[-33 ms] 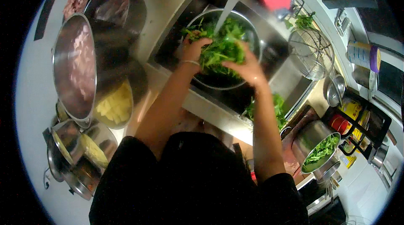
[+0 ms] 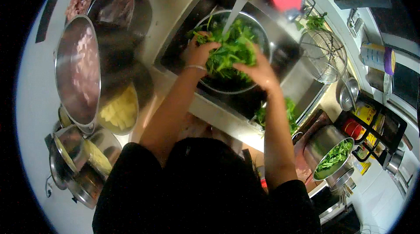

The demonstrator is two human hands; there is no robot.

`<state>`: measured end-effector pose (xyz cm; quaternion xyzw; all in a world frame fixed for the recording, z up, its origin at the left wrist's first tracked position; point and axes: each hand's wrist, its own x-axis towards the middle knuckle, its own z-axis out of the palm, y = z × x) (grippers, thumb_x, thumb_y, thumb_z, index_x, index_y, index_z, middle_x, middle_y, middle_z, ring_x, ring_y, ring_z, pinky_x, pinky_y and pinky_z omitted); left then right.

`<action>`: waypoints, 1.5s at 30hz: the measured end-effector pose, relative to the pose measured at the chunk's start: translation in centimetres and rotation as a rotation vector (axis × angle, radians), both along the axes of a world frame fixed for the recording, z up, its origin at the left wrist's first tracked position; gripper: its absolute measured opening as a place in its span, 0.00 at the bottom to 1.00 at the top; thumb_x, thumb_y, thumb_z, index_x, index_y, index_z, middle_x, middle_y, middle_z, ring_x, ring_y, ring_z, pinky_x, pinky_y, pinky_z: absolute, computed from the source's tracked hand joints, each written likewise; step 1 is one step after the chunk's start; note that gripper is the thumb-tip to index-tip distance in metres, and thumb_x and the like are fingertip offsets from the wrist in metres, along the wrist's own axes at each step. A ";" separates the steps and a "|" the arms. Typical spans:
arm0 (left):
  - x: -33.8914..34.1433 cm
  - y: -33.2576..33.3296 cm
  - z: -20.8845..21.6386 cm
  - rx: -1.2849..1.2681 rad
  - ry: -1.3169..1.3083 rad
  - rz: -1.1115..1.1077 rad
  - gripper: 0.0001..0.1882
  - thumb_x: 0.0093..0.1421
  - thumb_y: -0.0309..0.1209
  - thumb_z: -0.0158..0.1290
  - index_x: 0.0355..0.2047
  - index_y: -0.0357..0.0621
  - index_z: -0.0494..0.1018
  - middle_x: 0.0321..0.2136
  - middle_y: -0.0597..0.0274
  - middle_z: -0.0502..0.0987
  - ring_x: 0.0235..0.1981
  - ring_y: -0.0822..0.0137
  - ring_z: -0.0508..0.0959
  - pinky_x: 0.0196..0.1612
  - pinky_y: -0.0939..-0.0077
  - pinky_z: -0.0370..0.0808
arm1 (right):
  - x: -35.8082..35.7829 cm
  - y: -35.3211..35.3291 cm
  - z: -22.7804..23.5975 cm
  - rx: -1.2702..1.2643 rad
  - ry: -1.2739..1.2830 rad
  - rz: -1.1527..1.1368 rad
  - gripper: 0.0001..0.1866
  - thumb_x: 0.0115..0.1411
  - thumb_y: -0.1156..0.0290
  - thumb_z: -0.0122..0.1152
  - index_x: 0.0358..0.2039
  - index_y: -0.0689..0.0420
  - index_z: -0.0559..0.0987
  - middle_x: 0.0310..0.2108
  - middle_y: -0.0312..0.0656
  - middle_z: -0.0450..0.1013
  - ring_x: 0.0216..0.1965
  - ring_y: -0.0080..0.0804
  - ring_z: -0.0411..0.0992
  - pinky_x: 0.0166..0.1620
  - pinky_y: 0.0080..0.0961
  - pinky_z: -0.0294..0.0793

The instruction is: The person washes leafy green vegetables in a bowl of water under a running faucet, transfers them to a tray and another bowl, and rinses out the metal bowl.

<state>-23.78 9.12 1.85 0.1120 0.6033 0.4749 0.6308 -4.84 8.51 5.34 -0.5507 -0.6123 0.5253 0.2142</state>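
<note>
A loose bunch of leafy greens (image 2: 234, 54) is held between my two hands over a round metal bowl (image 2: 268, 43) in the sink (image 2: 284, 45). My left hand (image 2: 199, 53) curls round its left side, and my right hand (image 2: 262, 73) grips it from the right with bent fingers. Wet leaves hide some fingertips. From the tap a stream of water (image 2: 235, 10) falls onto the greens. The bowl's inside is mostly covered by the leaves and hands.
To the left stand a large metal bowl of pale raw meat (image 2: 85, 72) and a bowl of yellow chunks (image 2: 119, 111). A wire strainer (image 2: 326, 56) lies right of the sink. Lower right is a pot with cut greens (image 2: 334, 159); more greens (image 2: 288, 113) lie on the sink's near edge.
The leafy greens have shifted slightly between my hands. Both hands keep nearly the same place over the bowl.
</note>
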 end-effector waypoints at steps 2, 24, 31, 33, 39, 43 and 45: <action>-0.7 0.1 0.3 0.328 0.299 -0.251 0.20 0.39 0.20 0.58 0.35 0.47 0.69 0.31 0.59 0.74 0.34 0.62 0.75 0.42 0.69 0.71 | 1.0 0.5 -0.1 0.098 -0.080 0.019 0.39 0.39 0.65 0.69 0.53 0.57 0.62 0.53 0.52 0.59 0.55 0.46 0.57 0.56 0.27 0.56; -3.0 0.8 4.7 0.425 1.315 -0.749 0.16 0.50 0.36 0.55 0.39 0.48 0.70 0.34 0.55 0.74 0.38 0.56 0.73 0.41 0.62 0.69 | -6.9 4.2 -2.0 0.044 -0.802 0.358 0.13 0.56 0.67 0.45 0.40 0.50 0.75 0.43 0.48 0.71 0.42 0.45 0.72 0.43 0.41 0.71; -6.3 2.6 3.7 0.296 1.508 -0.770 0.11 0.51 0.34 0.53 0.35 0.45 0.70 0.32 0.54 0.73 0.36 0.54 0.72 0.42 0.63 0.68 | -8.1 5.8 0.3 0.245 -0.604 0.048 0.08 0.52 0.69 0.50 0.29 0.55 0.78 0.28 0.47 0.74 0.31 0.44 0.74 0.33 0.38 0.75; -4.0 1.9 3.7 0.453 1.403 -0.786 0.11 0.52 0.32 0.52 0.35 0.44 0.70 0.32 0.53 0.73 0.38 0.52 0.72 0.42 0.62 0.68 | -5.7 5.6 -0.1 0.049 -0.606 0.044 0.10 0.52 0.70 0.50 0.35 0.55 0.76 0.36 0.50 0.72 0.40 0.46 0.72 0.36 0.39 0.74; 2.0 -0.7 -2.8 0.304 1.298 -1.101 0.32 0.50 0.26 0.51 0.56 0.56 0.56 0.53 0.43 0.58 0.52 0.43 0.62 0.52 0.58 0.63 | -3.2 -1.0 -6.3 -0.084 -0.854 0.010 0.29 0.56 0.69 0.46 0.59 0.45 0.54 0.62 0.55 0.39 0.59 0.60 0.47 0.47 0.45 0.68; 2.7 -1.3 -7.8 0.134 1.560 -1.139 0.38 0.45 0.24 0.53 0.56 0.66 0.55 0.57 0.46 0.51 0.55 0.37 0.54 0.51 0.47 0.61 | -5.3 -0.7 -9.8 -0.133 -0.875 0.148 0.30 0.58 0.71 0.42 0.61 0.42 0.49 0.61 0.57 0.40 0.56 0.60 0.54 0.47 0.47 0.67; 2.8 0.5 -9.4 0.061 1.531 -1.149 0.39 0.43 0.26 0.56 0.56 0.67 0.56 0.57 0.46 0.51 0.55 0.37 0.54 0.51 0.47 0.61 | -4.4 -0.4 -13.4 -0.025 -0.795 -0.006 0.31 0.55 0.70 0.48 0.59 0.44 0.54 0.58 0.58 0.50 0.52 0.56 0.62 0.46 0.45 0.69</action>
